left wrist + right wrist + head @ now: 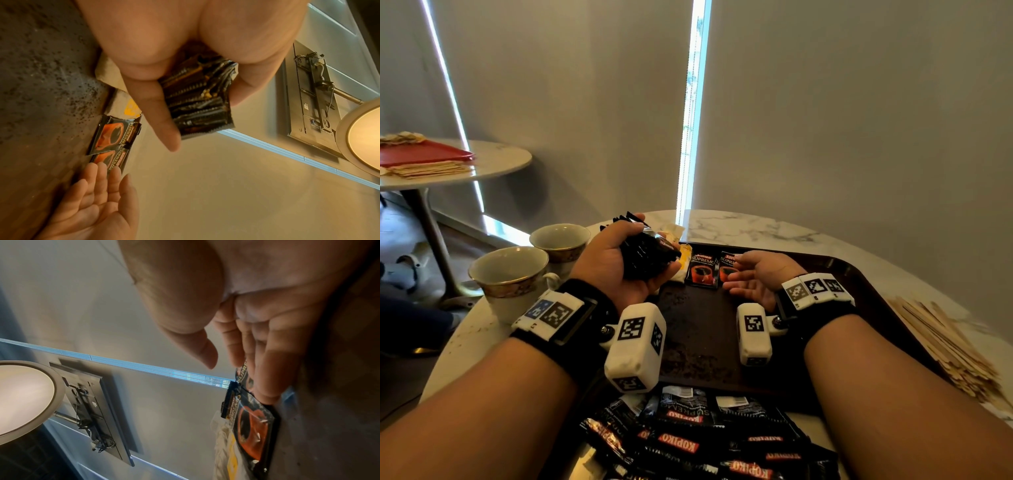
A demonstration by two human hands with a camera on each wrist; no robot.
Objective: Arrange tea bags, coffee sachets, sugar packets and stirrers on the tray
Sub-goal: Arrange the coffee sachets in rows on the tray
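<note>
The left hand [616, 263], palm up above the dark tray [859, 291], has its fingers curled round a fanned bundle of black coffee sachets [649, 253]. The right hand [755, 277] rests flat with fingers straight, their tips touching the right of two sachets [714, 272] lying face up side by side at the tray's far edge.

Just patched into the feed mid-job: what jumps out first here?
The left hand grips a thick bundle of black coffee sachets over the tray's far left corner. The open right hand touches two sachets laid side by side there. A loose sachet pile lies nearest.
</note>
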